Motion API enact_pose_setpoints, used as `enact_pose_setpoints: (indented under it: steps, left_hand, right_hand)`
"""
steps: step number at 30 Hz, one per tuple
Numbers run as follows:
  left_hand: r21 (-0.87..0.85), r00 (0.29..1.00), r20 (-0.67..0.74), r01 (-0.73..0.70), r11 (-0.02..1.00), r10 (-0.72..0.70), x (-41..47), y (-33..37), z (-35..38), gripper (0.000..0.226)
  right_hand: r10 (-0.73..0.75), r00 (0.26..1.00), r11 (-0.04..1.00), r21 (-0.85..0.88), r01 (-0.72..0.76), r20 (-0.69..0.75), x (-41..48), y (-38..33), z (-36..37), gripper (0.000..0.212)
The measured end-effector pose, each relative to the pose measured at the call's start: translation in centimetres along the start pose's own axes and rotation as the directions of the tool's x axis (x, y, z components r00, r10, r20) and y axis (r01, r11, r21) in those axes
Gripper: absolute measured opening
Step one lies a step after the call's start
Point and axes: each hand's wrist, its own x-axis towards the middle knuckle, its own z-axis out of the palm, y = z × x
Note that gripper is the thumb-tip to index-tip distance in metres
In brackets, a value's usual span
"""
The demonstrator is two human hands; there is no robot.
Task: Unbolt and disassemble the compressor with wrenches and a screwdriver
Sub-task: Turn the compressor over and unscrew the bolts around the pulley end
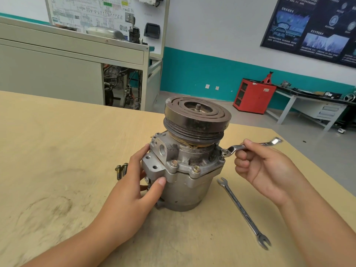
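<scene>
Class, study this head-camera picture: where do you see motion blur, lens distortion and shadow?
Head view: the far end of the held wrench is smeared by motion; the workbench edge and wall stripe bow from the wide lens; lighting is soft, with only faint shadow under the compressor.

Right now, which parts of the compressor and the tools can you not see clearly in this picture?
Head view only:
- Far side of the compressor and any bolts there: hidden by its own body and the pulley.
- Ports on its left side: partly covered by the left hand.
- Wrench handle: wrapped by the right hand; its far end is blurred.
- Lying wrench: size marks too small.
</scene>
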Motion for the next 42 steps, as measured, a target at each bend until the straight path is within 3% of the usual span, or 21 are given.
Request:
enact_pose_setpoints:
  steps: [4, 7, 10, 13, 15, 17, 20, 23, 29, 36, 39, 42]
  left_hand:
    - [-0.003, 1.0, -0.001, 0.001, 1.0, -0.001, 0.0, 0.0, 0.0, 0.075]
    - [-0.002, 1.0, -0.004, 0.005, 1.0, -0.005, 0.0, -0.1, 0.0, 0.074]
    - [0.004, 1.0, -0.003, 0.008, 1.0, -0.008, 0.0, 0.0, -0.1, 0.073]
    - [0.016, 1.0, -0.005, 0.007, 1.0, -0.007, 0.0, -0.1, -0.1, 0.072]
    - [0.022, 1.0, -0.01, 0.008, 1.0, -0.007, 0.0, 0.0, -0.1, 0.071]
    - [0.027, 1.0, -0.012, 0.008, 1.0, -0.008, 0.0, 0.1, -0.2, 0.072]
    - [0.036, 1.0, -0.013, 0.011, 0.999, -0.011, 0.0, 0.2, -0.1, 0.073]
    - [0.042, 1.0, -0.009, 0.006, 0.999, -0.005, 0.0, 0.3, -0.2, 0.072]
    - [0.063, 1.0, 0.004, 0.0, 0.998, 0.0, 0.0, 0.1, -0.2, 0.06]
    - [0.068, 1.0, -0.011, -0.021, 0.997, 0.022, -0.1, 0.4, -0.5, 0.055]
    - [0.191, 0.981, -0.142, -0.101, 0.976, 0.129, -0.3, 1.2, -0.6, 0.049]
    - [0.468, 0.83, -0.229, -0.365, 0.805, 0.509, -0.7, 3.2, -1.1, 0.04]
  right_hand:
    - [0.085, 0.996, 0.981, -0.18, -0.078, 0.034, 2.4, -0.3, 0.4, 0.029]
    - [0.068, 0.997, 0.975, -0.212, -0.061, 0.028, 3.3, -0.5, 1.5, 0.032]
    - [-0.023, 1.0, 0.999, 0.038, 0.022, 0.018, 3.3, -1.1, 1.9, 0.029]
    - [-0.133, 0.987, 0.95, 0.274, 0.152, -0.089, 2.4, -1.6, 0.8, 0.03]
    - [-0.194, 0.975, 0.965, 0.16, 0.209, -0.106, 1.3, -1.5, -0.2, 0.029]
    - [-0.262, 0.963, 0.964, -0.064, 0.258, -0.062, 0.1, -0.8, -1.0, 0.028]
    - [-0.319, 0.945, 0.859, -0.401, 0.318, 0.067, -1.4, 0.4, -0.9, 0.013]
    - [-0.335, 0.935, 0.743, -0.578, 0.336, 0.112, -1.9, 1.2, -0.1, 0.02]
    - [-0.362, 0.931, 0.71, -0.634, 0.306, 0.044, -1.4, 1.4, 0.9, 0.007]
    - [-0.325, 0.945, 0.865, -0.399, 0.305, 0.018, -1.7, -0.1, 1.4, 0.014]
    - [-0.262, 0.964, 0.918, -0.296, 0.266, 0.056, -3.0, -0.8, 2.1, 0.028]
    - [-0.168, 0.978, 0.957, -0.219, 0.193, 0.124, -5.0, -0.3, 3.1, 0.025]
